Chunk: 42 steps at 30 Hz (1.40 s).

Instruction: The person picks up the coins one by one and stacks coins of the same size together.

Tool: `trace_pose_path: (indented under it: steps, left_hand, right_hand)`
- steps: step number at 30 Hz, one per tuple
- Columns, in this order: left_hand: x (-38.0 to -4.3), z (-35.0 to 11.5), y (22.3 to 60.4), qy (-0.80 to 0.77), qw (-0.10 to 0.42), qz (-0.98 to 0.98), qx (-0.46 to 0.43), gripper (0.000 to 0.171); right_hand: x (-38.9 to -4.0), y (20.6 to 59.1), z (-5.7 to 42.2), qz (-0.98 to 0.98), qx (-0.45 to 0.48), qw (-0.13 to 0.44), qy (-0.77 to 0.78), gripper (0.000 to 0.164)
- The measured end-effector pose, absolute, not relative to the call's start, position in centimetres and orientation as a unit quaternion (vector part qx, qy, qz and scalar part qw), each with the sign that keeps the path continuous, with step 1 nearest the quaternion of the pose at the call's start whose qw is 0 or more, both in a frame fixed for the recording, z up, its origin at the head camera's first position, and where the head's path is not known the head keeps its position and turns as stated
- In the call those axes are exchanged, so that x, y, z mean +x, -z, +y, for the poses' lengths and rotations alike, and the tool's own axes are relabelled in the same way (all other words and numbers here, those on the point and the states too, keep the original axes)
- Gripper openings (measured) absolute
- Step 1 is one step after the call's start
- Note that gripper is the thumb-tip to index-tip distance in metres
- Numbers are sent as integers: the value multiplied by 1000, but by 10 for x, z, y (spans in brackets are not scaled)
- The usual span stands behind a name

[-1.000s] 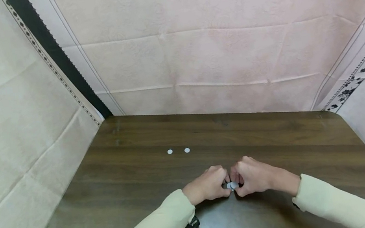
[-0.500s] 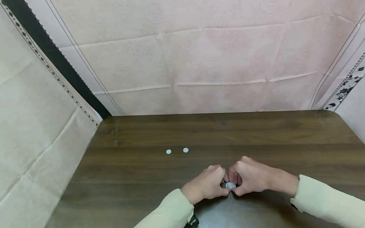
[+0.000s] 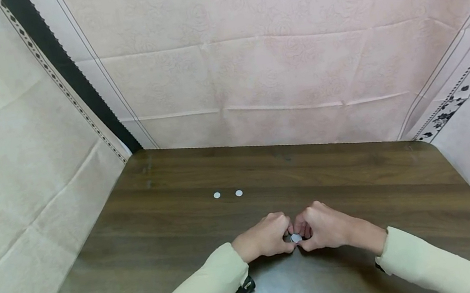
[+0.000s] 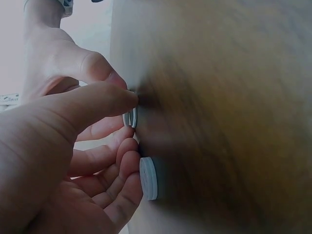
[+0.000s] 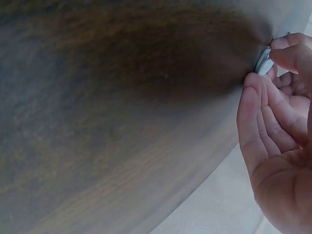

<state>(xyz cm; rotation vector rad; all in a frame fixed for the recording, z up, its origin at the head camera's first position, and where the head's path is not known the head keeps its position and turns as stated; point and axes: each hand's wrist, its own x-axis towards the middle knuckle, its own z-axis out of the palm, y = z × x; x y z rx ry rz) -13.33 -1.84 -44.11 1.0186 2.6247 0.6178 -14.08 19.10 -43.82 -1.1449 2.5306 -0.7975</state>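
Both hands meet low over the table. In the head view my left hand (image 3: 267, 236) and right hand (image 3: 325, 224) pinch small round white discs (image 3: 295, 238) between thumbs and fingertips. Edge-on in the left wrist view, the discs (image 4: 129, 117) look like two thin pieces set face to face. The left thumb covers part of them. From the right wrist, the discs (image 5: 263, 62) show as a tilted pale edge between both hands' fingers. Another white disc (image 4: 148, 178), with a layered edge, lies by the left fingers in the left wrist view.
Two white discs (image 3: 217, 195) lie side by side on the brown wooden table (image 3: 182, 278), beyond and left of the hands. Pale cloth (image 3: 251, 72) hangs behind the table and at both sides. A black device (image 3: 248, 286) is strapped at the left wrist.
The held discs, offset from each other a second ago, now overlap almost fully and look like one. Both hands keep nearly the same place; the two discs on the table stay put.
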Motion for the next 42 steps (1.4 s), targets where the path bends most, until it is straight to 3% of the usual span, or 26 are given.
trace_pose_path:
  steps: [29, 42]
  left_hand:
    - [-135, -20, 442, -223, 129, 896, 361, 14]
    - [-145, -34, 442, -245, 171, 875, 381, 22]
  right_hand:
    - [-140, 438, 192, 864, -401, 126, 278, 11]
    - [-141, 437, 190, 868, -392, 138, 271, 11]
